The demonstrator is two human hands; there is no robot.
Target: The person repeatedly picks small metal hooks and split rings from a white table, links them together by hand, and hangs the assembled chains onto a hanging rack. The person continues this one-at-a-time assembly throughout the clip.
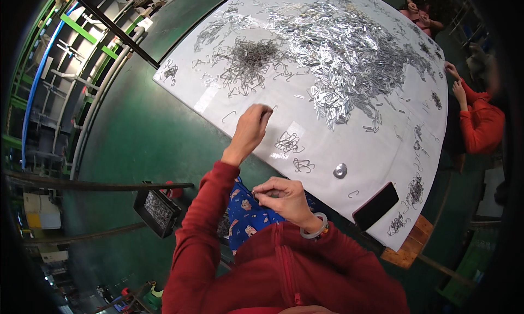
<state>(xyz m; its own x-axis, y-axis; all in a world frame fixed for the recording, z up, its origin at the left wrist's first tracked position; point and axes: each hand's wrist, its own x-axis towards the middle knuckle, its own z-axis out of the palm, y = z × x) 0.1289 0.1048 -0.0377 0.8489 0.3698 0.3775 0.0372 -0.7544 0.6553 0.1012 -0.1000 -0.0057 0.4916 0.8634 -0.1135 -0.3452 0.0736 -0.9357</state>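
My left hand (252, 129) is over the near edge of the white table (218, 98), thumb and fingers pinched together. A thin bent wire hook (274, 109) shows at its fingertips. Closer to my body, above the blue patterned cloth on my lap (245, 213), my right hand (284, 198) is closed in a pinch. Whatever it holds is too small to make out. One loose wire hook (229, 116) lies left of my left hand. To its right are two small piles, one of hooks (289, 143) and another of hooks (303, 165).
A large heap of shiny metal strips (349, 57) covers the table's far middle, beside a darker wire pile (254, 60). A round metal disc (340, 171) and a black phone (375, 206) lie at right. A red-sleeved co-worker (480, 120) sits opposite. A black bin (156, 210) stands lower left.
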